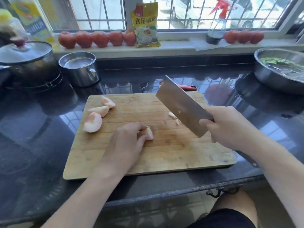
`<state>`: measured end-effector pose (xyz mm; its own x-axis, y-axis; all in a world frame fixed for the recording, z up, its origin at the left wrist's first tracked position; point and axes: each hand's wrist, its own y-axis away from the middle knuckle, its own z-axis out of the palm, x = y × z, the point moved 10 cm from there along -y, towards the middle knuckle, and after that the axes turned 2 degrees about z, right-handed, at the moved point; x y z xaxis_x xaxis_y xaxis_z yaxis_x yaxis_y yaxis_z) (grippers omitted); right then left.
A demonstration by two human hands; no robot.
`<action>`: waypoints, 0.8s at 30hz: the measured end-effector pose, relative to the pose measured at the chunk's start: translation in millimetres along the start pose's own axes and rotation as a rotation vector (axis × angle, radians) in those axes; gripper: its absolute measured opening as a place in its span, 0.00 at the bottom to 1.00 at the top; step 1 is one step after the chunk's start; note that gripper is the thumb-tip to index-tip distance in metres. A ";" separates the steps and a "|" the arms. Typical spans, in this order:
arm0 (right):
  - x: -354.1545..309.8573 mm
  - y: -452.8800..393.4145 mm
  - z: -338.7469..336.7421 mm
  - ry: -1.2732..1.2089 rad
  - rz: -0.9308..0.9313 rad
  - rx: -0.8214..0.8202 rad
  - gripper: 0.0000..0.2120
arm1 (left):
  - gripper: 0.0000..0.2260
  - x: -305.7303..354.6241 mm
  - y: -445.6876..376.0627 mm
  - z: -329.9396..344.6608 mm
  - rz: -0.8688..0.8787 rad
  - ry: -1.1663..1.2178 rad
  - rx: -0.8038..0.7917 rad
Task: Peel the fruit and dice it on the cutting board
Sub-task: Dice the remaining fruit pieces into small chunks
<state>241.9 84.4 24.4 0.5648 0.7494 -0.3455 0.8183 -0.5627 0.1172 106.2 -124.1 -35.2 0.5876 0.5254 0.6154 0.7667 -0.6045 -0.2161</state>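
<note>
Three peeled fruit wedges (98, 113) lie in a loose row at the far left corner of the cutting board (172, 155), each pale with a pink blush and none touching a hand. Nearer the middle of the board, the left hand (126, 142) rests palm down with its fingertips curled onto a fourth, smaller fruit piece (148, 133), pinning it against the wood. To the right, the right hand (228, 127) is wrapped tightly round the handle of a cleaver (182, 106), whose broad blade is lifted off the board and tilted, its tip pointing away and to the left. A few small fruit bits (174, 117) sit on the board just under the raised blade.

The board lies on a dark, glossy worktop (41, 129). Behind it a red-handled tool (188, 87) lies flat, partly hidden by the blade. At the far left stand a lidded pot (28, 61) and a steel mug (79, 68); at the far right is a steel basin (279, 69) holding greens in water. Along the windowsill (177, 45) are rows of tomatoes (97, 38), a yellow packet (146, 25) and a spray bottle (217, 27).
</note>
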 end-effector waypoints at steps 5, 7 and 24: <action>-23.1 17.9 7.3 -0.107 0.016 -0.037 0.13 | 0.05 9.0 10.0 12.3 0.082 0.080 0.052; -28.8 22.9 14.0 -0.073 0.010 -0.051 0.13 | 0.06 6.7 15.1 11.5 0.094 0.099 0.090; -1.4 20.2 18.4 -0.155 0.089 -0.008 0.13 | 0.14 9.7 -17.7 26.9 0.051 0.020 -0.241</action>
<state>255.7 65.5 10.1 0.6121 0.6336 -0.4732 0.7671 -0.6211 0.1607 105.3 -92.2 -45.8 0.6171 0.4799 0.6236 0.6509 -0.7567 -0.0618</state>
